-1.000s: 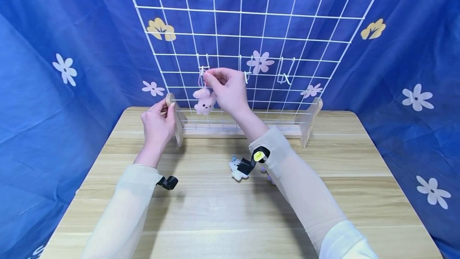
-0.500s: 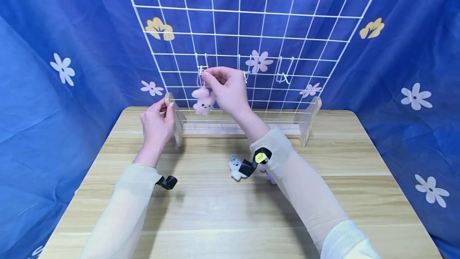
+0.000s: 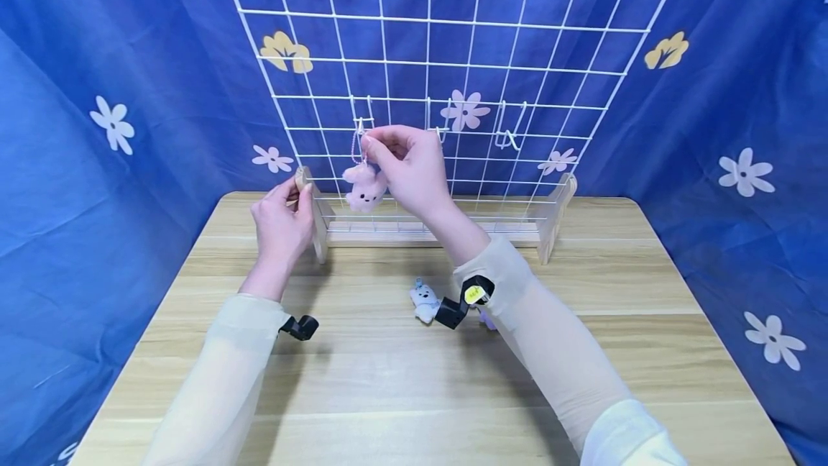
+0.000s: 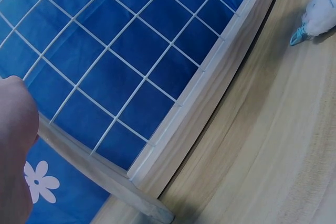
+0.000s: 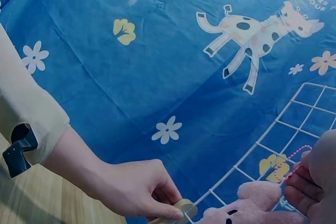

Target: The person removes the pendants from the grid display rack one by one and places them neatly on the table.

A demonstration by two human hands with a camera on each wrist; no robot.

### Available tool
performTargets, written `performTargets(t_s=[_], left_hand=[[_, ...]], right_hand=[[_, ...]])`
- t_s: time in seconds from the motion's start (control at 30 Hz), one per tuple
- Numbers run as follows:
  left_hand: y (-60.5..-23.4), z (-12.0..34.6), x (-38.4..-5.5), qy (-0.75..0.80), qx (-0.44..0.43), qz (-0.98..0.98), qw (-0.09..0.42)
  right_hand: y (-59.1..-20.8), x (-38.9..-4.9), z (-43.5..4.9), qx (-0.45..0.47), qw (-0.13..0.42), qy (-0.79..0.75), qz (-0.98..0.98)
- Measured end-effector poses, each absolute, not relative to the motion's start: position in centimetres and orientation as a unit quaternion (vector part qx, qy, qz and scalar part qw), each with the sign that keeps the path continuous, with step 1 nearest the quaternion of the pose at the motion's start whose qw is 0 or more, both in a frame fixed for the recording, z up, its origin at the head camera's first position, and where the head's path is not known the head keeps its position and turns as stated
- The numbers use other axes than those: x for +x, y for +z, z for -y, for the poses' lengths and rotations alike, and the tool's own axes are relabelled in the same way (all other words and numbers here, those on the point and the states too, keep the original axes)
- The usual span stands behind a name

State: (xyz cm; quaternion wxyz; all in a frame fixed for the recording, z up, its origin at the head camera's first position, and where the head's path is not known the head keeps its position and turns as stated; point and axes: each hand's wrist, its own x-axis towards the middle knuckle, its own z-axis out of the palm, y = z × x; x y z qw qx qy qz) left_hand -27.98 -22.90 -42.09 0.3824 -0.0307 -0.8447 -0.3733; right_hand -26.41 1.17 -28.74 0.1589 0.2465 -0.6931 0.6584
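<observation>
A pink plush bunny charm (image 3: 365, 191) hangs at the left hook (image 3: 361, 123) of a white wire grid (image 3: 404, 63). Its pink bead chain (image 5: 286, 162) reaches up to that hook; whether the loop sits fully on it is hard to tell. My right hand (image 3: 410, 167) pinches the chain just above the bunny's head. With thumb and fingers, my left hand (image 3: 282, 218) holds the top of the wooden stand's left side piece (image 3: 320, 229). The left wrist view shows only part of that hand and the stand's base bar (image 4: 197, 95).
Two more hooks, a middle one (image 3: 442, 134) and a right one (image 3: 509, 136), hang along the same grid row. On the table (image 3: 362, 394) lie a white plush charm (image 3: 424, 302) and a purple one (image 3: 487, 319), partly covered by my right forearm. A blue curtain (image 3: 711, 92) stands behind.
My right hand has come down slightly with the bunny, and the chain now shows as a longer loop below the hook. My left hand keeps its hold on the stand.
</observation>
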Motion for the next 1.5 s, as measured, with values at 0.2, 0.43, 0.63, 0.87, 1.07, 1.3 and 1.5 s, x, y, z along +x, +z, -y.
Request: performTargets(t_s=[0.2, 0.43, 0.63, 0.87, 1.07, 1.3, 1.5], left_hand=[[-42.1, 22.9, -28.0, -0.378, -0.026, 0.842, 0.383], [-42.2, 22.9, -28.0, -0.383, -0.026, 0.842, 0.379], [-42.2, 22.9, -27.9, -0.371, -0.021, 0.848, 0.377], [-42.1, 22.9, -27.8, -0.372, -0.021, 0.849, 0.374], [-42.0, 22.9, -27.9, -0.375, -0.022, 0.848, 0.374], [-42.0, 22.9, -27.9, -0.370, -0.027, 0.848, 0.378], [-42.0, 22.9, -27.9, -0.370, -0.029, 0.847, 0.380]], right_hand=[[-28.8, -25.7, -1.5, 0.261, 0.158, 0.658, 0.688], [-28.8, -24.6, -1.9, 0.269, 0.142, 0.658, 0.689], [-29.2, -23.5, -2.3, 0.279, 0.135, 0.663, 0.681], [-29.9, -22.5, -2.7, 0.285, 0.134, 0.664, 0.678], [-30.6, -22.0, -2.9, 0.290, 0.127, 0.662, 0.679], [-31.3, -21.1, -3.1, 0.301, 0.119, 0.660, 0.678], [-31.7, -20.2, -3.3, 0.300, 0.106, 0.653, 0.687]])
